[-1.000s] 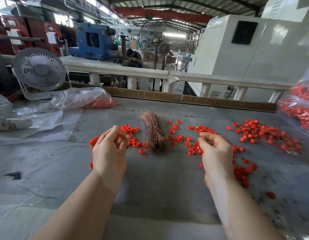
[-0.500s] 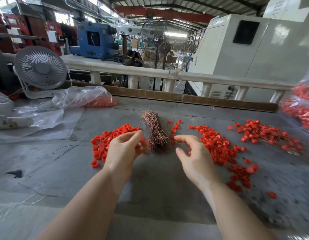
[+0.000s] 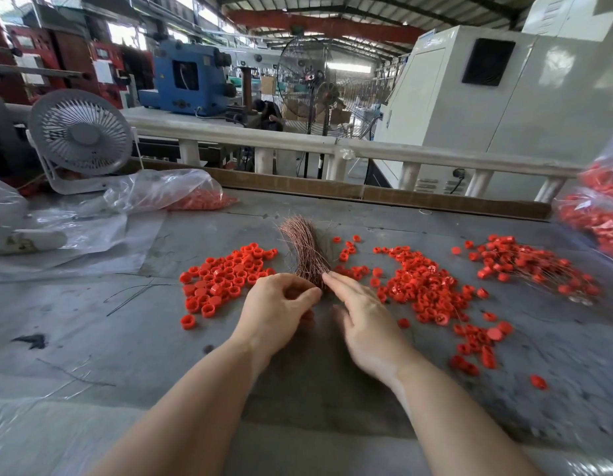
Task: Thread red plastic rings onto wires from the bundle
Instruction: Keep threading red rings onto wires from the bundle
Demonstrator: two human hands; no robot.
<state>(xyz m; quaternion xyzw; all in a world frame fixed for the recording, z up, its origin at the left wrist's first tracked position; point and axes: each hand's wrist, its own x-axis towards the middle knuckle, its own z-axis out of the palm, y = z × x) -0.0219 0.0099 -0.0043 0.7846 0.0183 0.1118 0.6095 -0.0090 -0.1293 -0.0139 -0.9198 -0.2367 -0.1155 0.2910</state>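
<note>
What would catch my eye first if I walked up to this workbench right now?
Bright red plastic rings: one heap left of centre on the grey table, a larger spread to the right. Between them lies a coppery wire bundle, with the person's left hand and right hand meeting at its near end. At the far left stands a small white fan.

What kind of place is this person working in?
Most likely a factory floor with a hand-assembly bench. Big machines such as the blue machine and a grey cabinet stand under a steel roof, and the worktable holds heaps of red plastic rings beside a copper wire bundle.
</note>
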